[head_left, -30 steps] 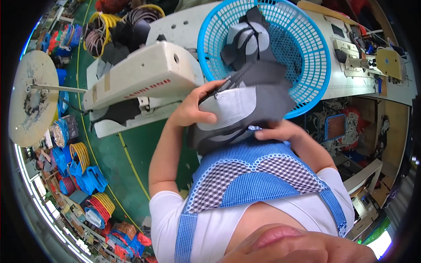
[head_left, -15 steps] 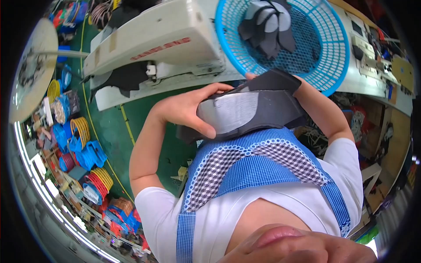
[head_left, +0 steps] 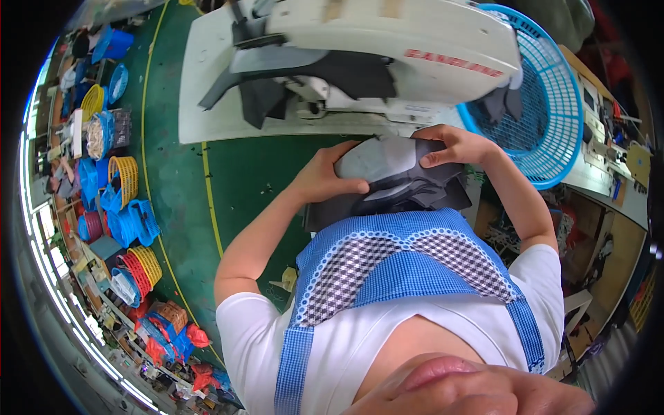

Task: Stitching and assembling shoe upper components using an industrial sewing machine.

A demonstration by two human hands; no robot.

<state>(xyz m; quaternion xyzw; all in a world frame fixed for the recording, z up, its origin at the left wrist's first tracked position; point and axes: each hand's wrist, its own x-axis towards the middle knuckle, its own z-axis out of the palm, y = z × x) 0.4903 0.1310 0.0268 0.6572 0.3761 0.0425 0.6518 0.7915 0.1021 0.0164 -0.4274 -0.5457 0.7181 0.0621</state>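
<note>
In front of my apron I hold a thick stack of black and grey cut fabric pieces (head_left: 384,160). My left hand (head_left: 324,174) grips its left side, thumb on the face and fingers behind the upper edge. On the upper right, my right hand (head_left: 458,148) is closed on the stack in the same way. Below the thumbs the layers fan apart in dark folds. Just beyond the stack stands a white sewing machine (head_left: 394,34); more black pieces (head_left: 346,75) hang at its arm and over the table.
A blue plastic basket (head_left: 571,131) with dark pieces inside stands right of the machine. The white machine table (head_left: 207,104) ends over a green floor (head_left: 183,180) with yellow lines. Colourful baskets (head_left: 135,221) line the far left. Another worktable (head_left: 633,183) stands at the right.
My right hand has come from behind the stack onto its upper right face. The stack is tilted differently, its layers now showing. The view has shifted, so machine and basket appear farther right.
</note>
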